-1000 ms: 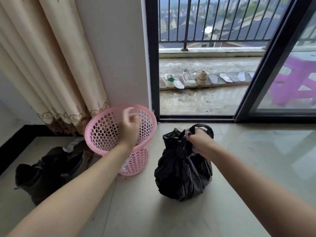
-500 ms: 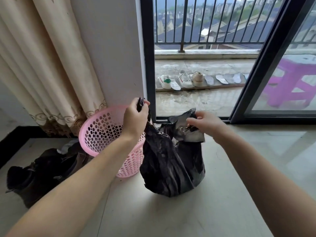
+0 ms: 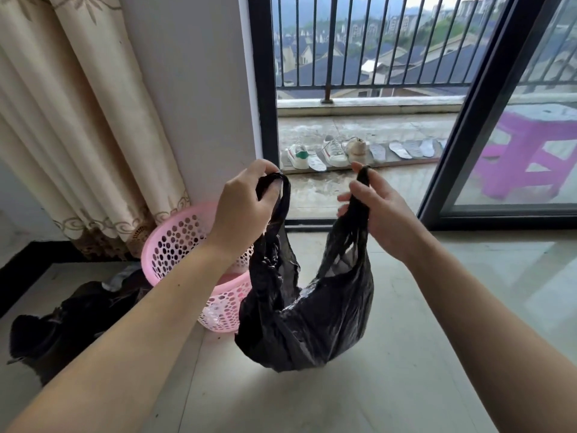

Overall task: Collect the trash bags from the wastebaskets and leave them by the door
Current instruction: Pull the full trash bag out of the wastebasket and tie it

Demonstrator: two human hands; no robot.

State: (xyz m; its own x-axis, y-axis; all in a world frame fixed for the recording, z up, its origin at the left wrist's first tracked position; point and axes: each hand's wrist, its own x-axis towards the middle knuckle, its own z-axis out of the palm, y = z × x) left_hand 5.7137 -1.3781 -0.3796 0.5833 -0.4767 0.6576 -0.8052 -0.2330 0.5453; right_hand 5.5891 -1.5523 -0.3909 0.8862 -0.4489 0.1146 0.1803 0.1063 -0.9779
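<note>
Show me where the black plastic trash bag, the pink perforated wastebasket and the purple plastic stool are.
black plastic trash bag point(image 3: 315, 326): head view, on its full lower body.
pink perforated wastebasket point(image 3: 175, 242): head view, on its left wall.
purple plastic stool point(image 3: 530, 132): head view, on its seat edge.

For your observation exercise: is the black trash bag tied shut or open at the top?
Open: the left hand and right hand hold the black trash bag handles apart, untied.
</note>
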